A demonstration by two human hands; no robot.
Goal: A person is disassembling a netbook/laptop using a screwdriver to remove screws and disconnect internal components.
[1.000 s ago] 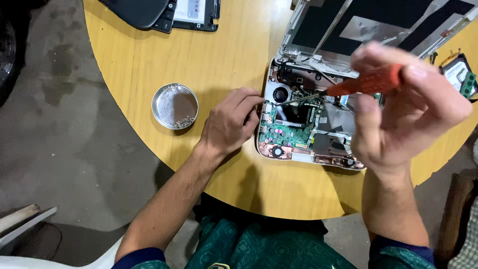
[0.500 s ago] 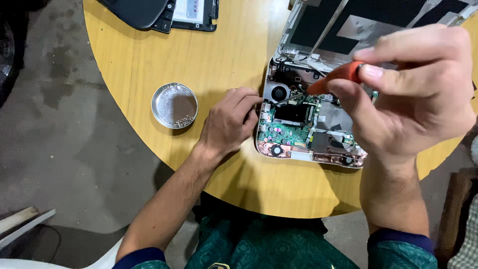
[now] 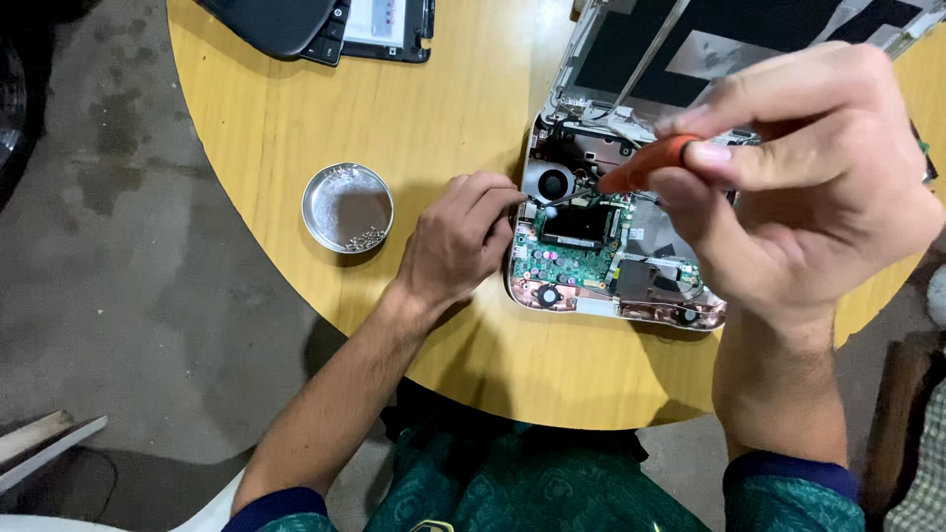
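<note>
Screwdriver (image 3: 645,166) pinched in right hand (image 3: 788,197), long axis slanting down-left onto opened laptop base (image 3: 591,246) at tabletop (image 3: 443,118) right edge. Left hand (image 3: 458,236) curled, gripping nothing, touching base's left edge, nearer the tip.

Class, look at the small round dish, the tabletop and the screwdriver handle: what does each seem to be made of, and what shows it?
Small round dish: likely thin metal, silvery, with a dull sheen and bright rim. Tabletop: wood or wood-look laminate, yellow with faint grain lines, smooth. Screwdriver handle, in the right hand: probably plastic, plain orange, slightly glossy.
</note>
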